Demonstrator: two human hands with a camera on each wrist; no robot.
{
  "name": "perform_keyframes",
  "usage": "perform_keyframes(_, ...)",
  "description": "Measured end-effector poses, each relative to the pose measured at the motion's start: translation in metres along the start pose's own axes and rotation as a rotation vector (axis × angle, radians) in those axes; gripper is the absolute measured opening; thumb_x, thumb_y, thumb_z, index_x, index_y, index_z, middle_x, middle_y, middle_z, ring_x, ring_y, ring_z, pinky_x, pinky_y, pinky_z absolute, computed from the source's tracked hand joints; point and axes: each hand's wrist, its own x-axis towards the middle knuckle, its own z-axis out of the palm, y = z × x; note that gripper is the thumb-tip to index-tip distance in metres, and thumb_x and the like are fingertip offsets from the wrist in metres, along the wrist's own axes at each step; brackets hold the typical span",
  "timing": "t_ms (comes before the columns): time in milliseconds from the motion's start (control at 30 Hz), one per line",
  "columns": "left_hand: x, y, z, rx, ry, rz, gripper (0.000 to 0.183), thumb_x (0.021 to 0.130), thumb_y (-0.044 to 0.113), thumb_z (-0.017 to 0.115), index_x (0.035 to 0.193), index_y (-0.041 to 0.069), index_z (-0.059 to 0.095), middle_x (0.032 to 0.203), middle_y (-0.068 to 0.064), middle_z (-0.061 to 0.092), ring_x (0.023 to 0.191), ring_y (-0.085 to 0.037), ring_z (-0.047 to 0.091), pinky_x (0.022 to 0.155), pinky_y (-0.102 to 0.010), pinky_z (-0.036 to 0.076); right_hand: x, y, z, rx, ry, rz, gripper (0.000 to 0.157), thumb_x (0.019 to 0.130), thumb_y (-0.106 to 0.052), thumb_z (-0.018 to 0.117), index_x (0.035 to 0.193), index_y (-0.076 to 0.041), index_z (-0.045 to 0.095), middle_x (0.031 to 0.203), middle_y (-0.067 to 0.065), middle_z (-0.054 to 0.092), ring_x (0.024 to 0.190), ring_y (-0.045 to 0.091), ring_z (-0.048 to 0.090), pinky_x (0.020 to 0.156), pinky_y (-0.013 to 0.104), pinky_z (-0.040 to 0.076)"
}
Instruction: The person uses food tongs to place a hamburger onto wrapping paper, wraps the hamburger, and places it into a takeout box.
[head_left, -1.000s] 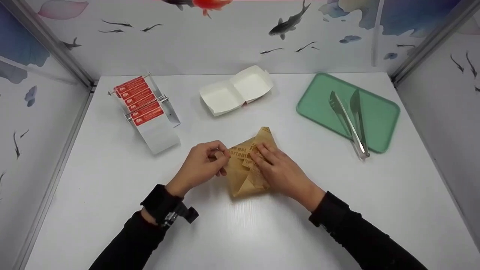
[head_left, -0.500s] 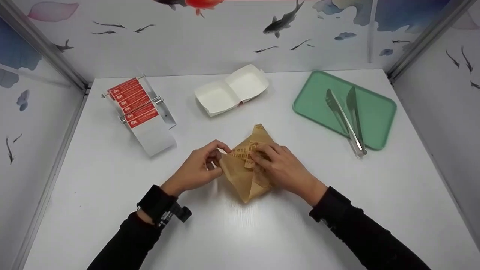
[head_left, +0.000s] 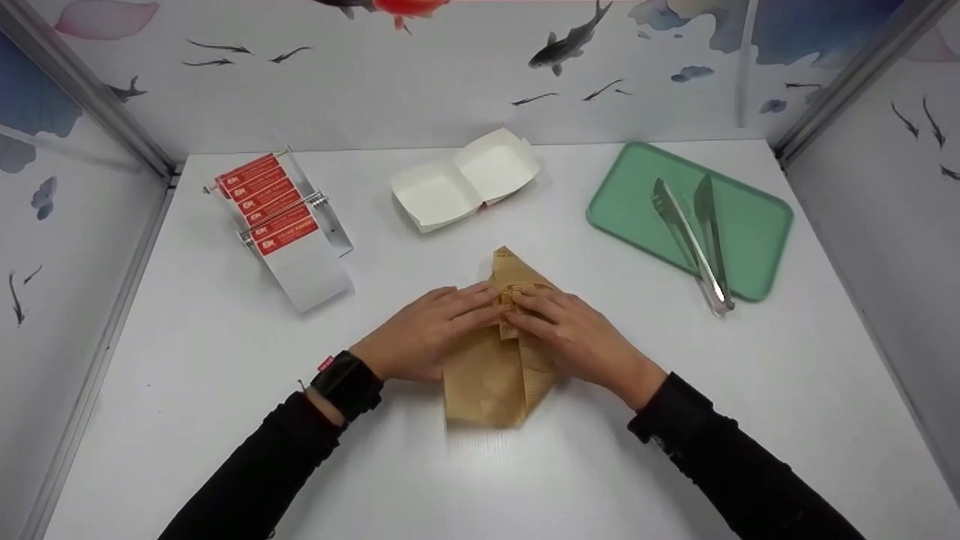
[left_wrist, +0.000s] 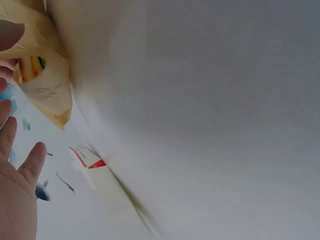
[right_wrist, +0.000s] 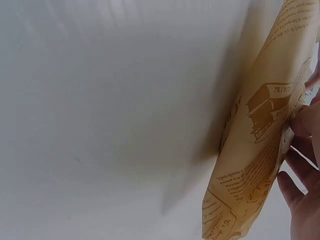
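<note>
A sheet of brown printed wrapping paper [head_left: 487,382] lies on the white table, partly folded round a filling [left_wrist: 31,68] with yellow and orange pieces that shows through a gap in the left wrist view. My left hand [head_left: 424,334] lies across the paper's left side, its fingers fairly straight and pressing toward the middle. On the right, my right hand [head_left: 581,341] holds the folded paper near its centre, fingers bent over the top. The right wrist view has a thumb [right_wrist: 306,120] against the upright side of the paper. Under the hands the folds are hidden.
Behind the hands stands an opened white carton [head_left: 439,199]. A label dispenser [head_left: 281,225] with red-and-white labels is at the back left. At the back right, metal tongs [head_left: 701,251] lie on a green tray [head_left: 757,225]. Patterned walls [head_left: 450,82] enclose the table.
The left hand has lifted the paper's left corner and moved right, laying its fingers over that side. The paper has turned slightly. The right hand has stayed on the fold.
</note>
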Motion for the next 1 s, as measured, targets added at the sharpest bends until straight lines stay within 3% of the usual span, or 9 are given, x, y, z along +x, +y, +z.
perform_keyframes(167,0.010,0.001,0.003,0.076,-0.105,0.050,0.104,0.087,0.035,0.082,0.171,0.012,0.026,0.181,-0.005,0.021,0.168,-0.022,0.022,0.133,-0.051,0.029,-0.003,0.004,0.003,0.009,0.029,-0.030,0.045,0.095,-0.001,0.077,0.138,-0.011,0.071,0.153,0.012,0.064,0.145,0.032,0.058,0.116,0.048,0.051)
perform_keyframes(300,0.014,0.003,0.004,0.118,-0.130,0.067,0.103,0.092,0.050,0.078,0.172,0.012,0.024,0.182,-0.005,0.018,0.168,-0.022,0.020,0.134,-0.050,0.027,-0.005,0.006,0.003,0.007,0.040,-0.031,0.038,0.095,-0.004,0.078,0.131,-0.014,0.072,0.151,0.009,0.066,0.144,0.031,0.058,0.114,0.047,0.053)
perform_keyframes(400,0.017,0.003,0.005,0.127,-0.130,0.076,0.106,0.091,0.053,0.078,0.172,0.011,0.023,0.182,-0.006,0.016,0.168,-0.024,0.019,0.134,-0.049,0.027,-0.006,0.007,0.003,0.017,0.046,-0.031,0.034,0.094,-0.004,0.079,0.127,-0.014,0.073,0.149,0.009,0.067,0.143,0.031,0.059,0.113,0.047,0.054)
perform_keyframes(767,0.026,0.005,0.007,0.090,-0.160,0.066,0.113,0.083,0.031,0.084,0.172,0.010,0.020,0.183,-0.006,0.010,0.169,-0.024,0.014,0.135,-0.045,0.025,-0.009,0.009,0.004,0.058,0.045,-0.103,0.031,0.095,-0.002,0.078,0.125,-0.007,0.077,0.148,0.016,0.063,0.140,0.035,0.060,0.112,0.050,0.055)
perform_keyframes(1000,0.031,0.007,0.003,0.061,-0.168,0.049,0.102,0.081,0.023,0.084,0.169,0.013,0.033,0.181,-0.005,0.020,0.168,-0.024,0.021,0.133,-0.045,0.030,-0.011,0.009,0.005,0.098,0.077,-0.131,0.029,0.094,-0.001,0.079,0.123,-0.006,0.077,0.145,0.017,0.063,0.135,0.035,0.061,0.108,0.047,0.057)
